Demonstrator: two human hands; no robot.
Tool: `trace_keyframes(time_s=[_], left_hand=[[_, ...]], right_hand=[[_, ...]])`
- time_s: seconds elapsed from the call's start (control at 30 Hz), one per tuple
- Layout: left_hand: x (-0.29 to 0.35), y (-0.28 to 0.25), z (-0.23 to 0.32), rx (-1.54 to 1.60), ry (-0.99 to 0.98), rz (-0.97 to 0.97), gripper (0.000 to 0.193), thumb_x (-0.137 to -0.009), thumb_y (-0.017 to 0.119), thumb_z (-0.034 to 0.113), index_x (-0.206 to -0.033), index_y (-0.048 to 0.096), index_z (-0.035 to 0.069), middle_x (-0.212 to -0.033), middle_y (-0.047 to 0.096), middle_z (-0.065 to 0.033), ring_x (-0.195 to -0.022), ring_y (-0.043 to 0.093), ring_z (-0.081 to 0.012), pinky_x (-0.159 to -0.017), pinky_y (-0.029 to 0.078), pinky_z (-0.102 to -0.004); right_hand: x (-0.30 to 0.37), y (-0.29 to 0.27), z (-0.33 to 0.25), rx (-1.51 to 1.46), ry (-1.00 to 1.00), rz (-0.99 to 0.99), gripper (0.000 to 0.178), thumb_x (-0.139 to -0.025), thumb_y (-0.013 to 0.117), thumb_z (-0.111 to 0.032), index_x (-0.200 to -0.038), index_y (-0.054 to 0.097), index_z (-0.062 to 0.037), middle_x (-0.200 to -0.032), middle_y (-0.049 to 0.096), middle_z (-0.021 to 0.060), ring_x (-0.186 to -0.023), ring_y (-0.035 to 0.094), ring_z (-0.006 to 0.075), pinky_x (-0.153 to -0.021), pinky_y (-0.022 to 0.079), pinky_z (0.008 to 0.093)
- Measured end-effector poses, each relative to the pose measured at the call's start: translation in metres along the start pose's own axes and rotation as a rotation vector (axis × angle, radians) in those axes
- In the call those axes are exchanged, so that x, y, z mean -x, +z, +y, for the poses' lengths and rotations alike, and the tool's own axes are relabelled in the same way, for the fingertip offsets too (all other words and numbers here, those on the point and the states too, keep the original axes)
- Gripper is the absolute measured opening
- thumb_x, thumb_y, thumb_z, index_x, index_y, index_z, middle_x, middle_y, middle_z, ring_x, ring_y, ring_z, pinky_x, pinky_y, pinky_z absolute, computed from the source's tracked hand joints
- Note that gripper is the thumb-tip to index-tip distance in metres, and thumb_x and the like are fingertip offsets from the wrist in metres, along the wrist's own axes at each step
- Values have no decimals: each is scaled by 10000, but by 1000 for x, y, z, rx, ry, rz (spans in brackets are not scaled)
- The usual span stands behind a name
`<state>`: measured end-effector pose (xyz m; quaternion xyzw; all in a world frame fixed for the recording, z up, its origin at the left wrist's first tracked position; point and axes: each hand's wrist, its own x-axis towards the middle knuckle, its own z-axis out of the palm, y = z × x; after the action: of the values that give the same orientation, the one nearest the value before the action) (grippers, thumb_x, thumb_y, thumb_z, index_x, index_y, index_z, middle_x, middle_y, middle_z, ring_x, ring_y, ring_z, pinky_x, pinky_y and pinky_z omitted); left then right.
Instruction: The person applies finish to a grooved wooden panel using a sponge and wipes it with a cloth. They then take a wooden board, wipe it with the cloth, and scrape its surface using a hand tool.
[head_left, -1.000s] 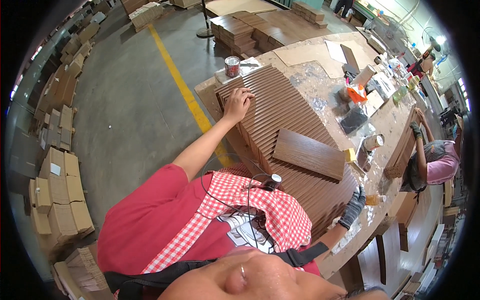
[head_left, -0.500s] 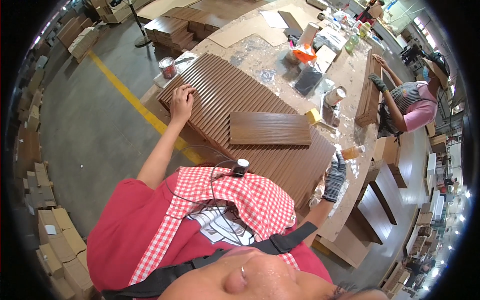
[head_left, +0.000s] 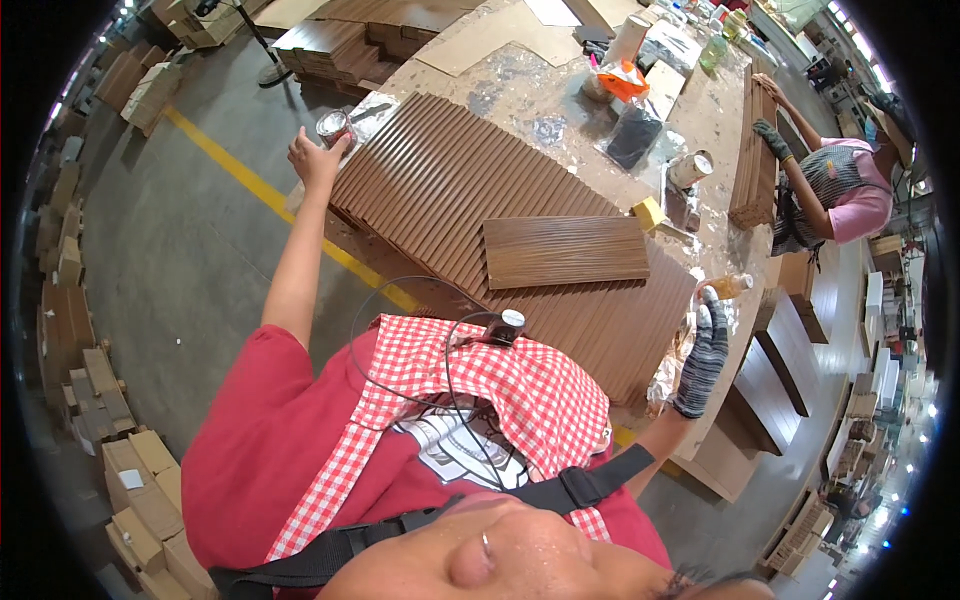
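Observation:
A long stack of ridged brown boards [head_left: 440, 170] lies slantwise across the worktable in front of me. On top rests one shorter flat brown board [head_left: 565, 252]. My bare left hand [head_left: 318, 158] is at the far left end, its fingers apart beside a small open tin can [head_left: 334, 126]; the thumb is close to the can's side, and contact is unclear. At the right end my right hand [head_left: 704, 350], in a striped grey glove, has its fingers stretched out. Its fingertips are near a small bottle of amber liquid [head_left: 728, 287] lying on its side, next to crumpled wrapping [head_left: 664, 375].
A yellow sponge-like block [head_left: 648, 213], a white can [head_left: 690, 168] and an orange plastic bag [head_left: 623, 80] stand beyond the boards. Across the table a co-worker [head_left: 835, 190] handles a stack of long brown boards [head_left: 752, 160]. More board stacks [head_left: 340, 50] stand at the far left.
My left hand has left the boards' end and moved out to the tin can. My right hand has shifted slightly right. The whole view has swung a little.

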<state>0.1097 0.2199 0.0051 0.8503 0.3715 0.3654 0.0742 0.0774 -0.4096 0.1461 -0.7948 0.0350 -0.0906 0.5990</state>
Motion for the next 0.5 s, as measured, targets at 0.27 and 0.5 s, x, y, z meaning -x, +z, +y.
trace_keyframes(time_s=[0.27,0.5], left_hand=[[-10,-41,25,58,-41,-237,603,-680,776,437,-1065,601,6,-1045,647,-135,-1032,565,-280,-872,444,-400],[-48,-36,19,657,-166,-231,591,-681,780,458,-1023,623,2,-959,662,-148,-871,638,-258,-788,476,-368]], right_hand=[[4,21,-18,305,-111,-132,312,-938,516,-124,-1227,563,-16,-1200,595,98,-1113,524,198,-998,374,310],[8,38,-3,245,-55,-205,316,-934,530,-129,-1232,561,-31,-1191,594,101,-1127,528,193,-989,387,306]])
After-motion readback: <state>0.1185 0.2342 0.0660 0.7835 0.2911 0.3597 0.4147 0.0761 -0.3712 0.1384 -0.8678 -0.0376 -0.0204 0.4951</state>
